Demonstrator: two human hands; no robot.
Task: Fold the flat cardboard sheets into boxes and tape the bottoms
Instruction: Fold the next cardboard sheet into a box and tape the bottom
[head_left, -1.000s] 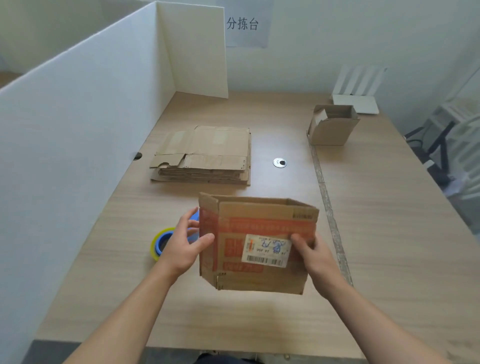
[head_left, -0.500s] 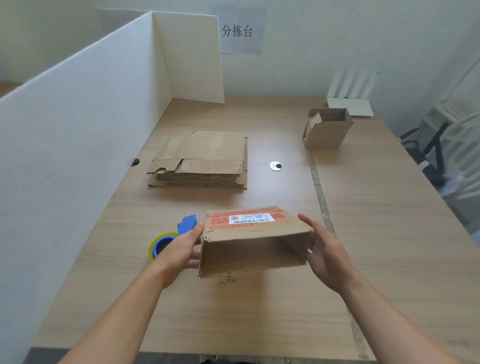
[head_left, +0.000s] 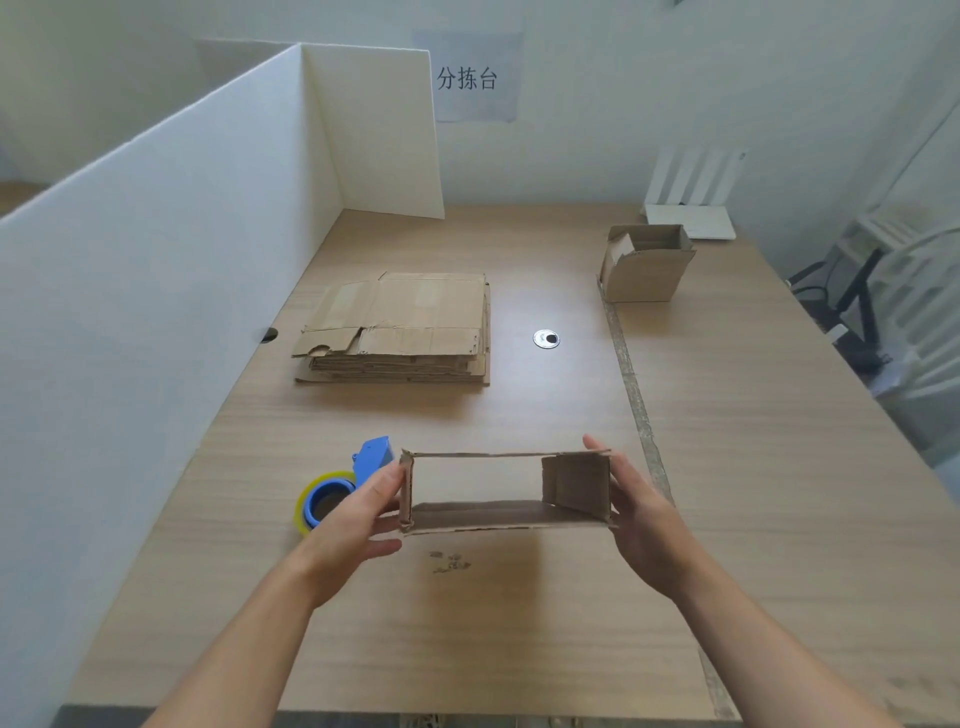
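I hold an opened cardboard box (head_left: 483, 514) just above the table, its open ends facing me, so I look through it like a tube. My left hand (head_left: 353, 514) presses its left wall. My right hand (head_left: 644, 514) presses its right wall with straight fingers. An inner flap stands folded in at the right end. A yellow tape roll on a blue dispenser (head_left: 332, 493) lies on the table just left of the box, partly behind my left hand. A stack of flat cardboard sheets (head_left: 410, 322) lies farther back.
An assembled open box (head_left: 644, 265) stands at the back right of the wooden table (head_left: 753, 467). A white partition (head_left: 156, 312) walls the left side. A round cable grommet (head_left: 546, 339) sits mid-table. A white stand (head_left: 691, 218) is behind the far box, a chair (head_left: 852, 301) at the right.
The box has been tipped forward from showing its labelled side to showing its open end. Both hands have shifted from its front face to its side walls.
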